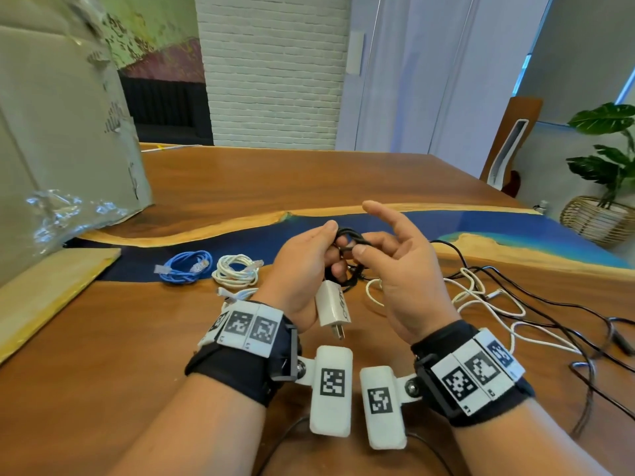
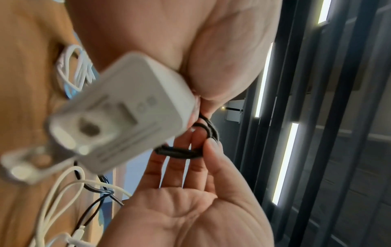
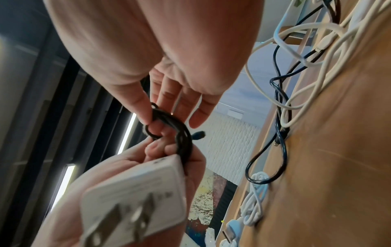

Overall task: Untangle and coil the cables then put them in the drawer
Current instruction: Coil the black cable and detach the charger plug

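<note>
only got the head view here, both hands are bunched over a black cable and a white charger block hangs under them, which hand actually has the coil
Observer: Both. The left hand has its fingers curled round the black cable coil, and the right hand pinches the top of the loop between thumb and forefinger.
Operator: is the charger gripped or just dangling
Observer: The white charger lies against the left palm, prongs pointing toward the wrist camera.
Operator: any loose end of the black cable showing
Observer: Yes, in the right wrist view a small dark plug sticks out free beside the coil.
</note>
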Demonstrator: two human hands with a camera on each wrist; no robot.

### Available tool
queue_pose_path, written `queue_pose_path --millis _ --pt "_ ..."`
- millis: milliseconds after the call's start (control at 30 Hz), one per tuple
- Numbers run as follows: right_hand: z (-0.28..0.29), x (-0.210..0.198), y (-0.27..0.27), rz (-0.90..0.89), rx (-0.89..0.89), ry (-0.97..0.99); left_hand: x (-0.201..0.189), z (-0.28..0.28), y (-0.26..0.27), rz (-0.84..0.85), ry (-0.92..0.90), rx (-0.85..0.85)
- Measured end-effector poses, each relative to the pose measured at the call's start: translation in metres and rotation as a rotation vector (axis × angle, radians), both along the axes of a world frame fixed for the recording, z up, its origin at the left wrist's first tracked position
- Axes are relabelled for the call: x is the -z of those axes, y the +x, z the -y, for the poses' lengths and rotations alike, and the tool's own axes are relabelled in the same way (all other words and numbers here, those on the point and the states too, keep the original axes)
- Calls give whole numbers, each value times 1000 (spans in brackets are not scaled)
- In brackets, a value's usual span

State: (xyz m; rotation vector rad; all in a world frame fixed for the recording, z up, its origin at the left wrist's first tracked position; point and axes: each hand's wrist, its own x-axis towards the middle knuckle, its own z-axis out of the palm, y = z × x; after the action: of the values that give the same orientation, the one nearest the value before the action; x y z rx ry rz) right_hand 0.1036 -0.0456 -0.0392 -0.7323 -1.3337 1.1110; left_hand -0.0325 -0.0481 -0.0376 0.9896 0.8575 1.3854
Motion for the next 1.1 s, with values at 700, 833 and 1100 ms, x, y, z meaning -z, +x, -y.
queue_pose_path --millis 700,833,1100 --pt "-8 2 13 123 57 -154 7 -7 -5 -232 169 -184" --pt "-6 -5 12 -48 -78 -280 6 -10 -9 -172 141 -225" --pt "-2 -9 17 190 -83 -186 0 -9 -15 136 0 -190"
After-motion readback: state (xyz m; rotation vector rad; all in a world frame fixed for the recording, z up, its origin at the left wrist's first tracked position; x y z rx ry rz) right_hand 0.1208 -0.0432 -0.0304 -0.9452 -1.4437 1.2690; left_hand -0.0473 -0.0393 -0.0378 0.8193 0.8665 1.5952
